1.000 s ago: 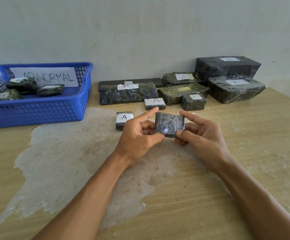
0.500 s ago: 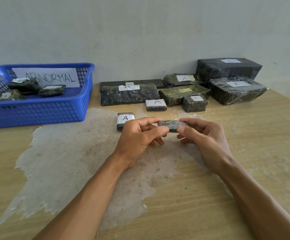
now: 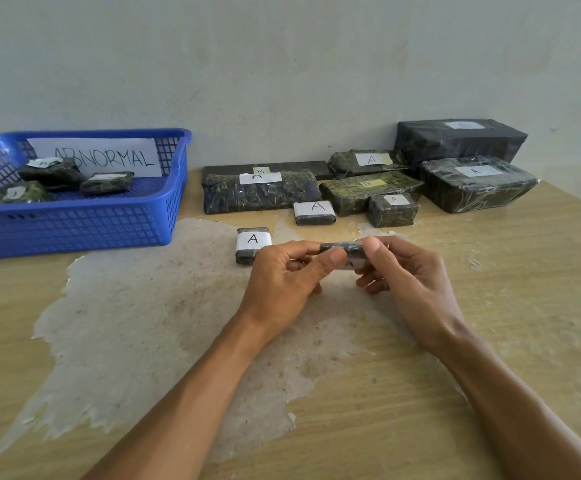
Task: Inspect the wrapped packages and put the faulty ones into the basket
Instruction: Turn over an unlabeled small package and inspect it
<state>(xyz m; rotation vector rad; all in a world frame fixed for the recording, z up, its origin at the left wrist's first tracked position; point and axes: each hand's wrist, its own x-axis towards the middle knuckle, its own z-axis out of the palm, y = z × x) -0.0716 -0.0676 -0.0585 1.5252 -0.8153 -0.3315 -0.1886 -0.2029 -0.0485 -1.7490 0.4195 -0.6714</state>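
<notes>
A small flat package wrapped in dark plastic film [image 3: 341, 250] is held above the worn wooden table [image 3: 490, 289], pinched at its left end by the left hand [image 3: 282, 275] and at its right end by the right hand [image 3: 403, 271]. Each thumb presses the near edge, with fingers clamped behind and beneath. The blue plastic mesh basket labelled "ABNORMAL" [image 3: 109, 223] stands well apart at far left.
</notes>
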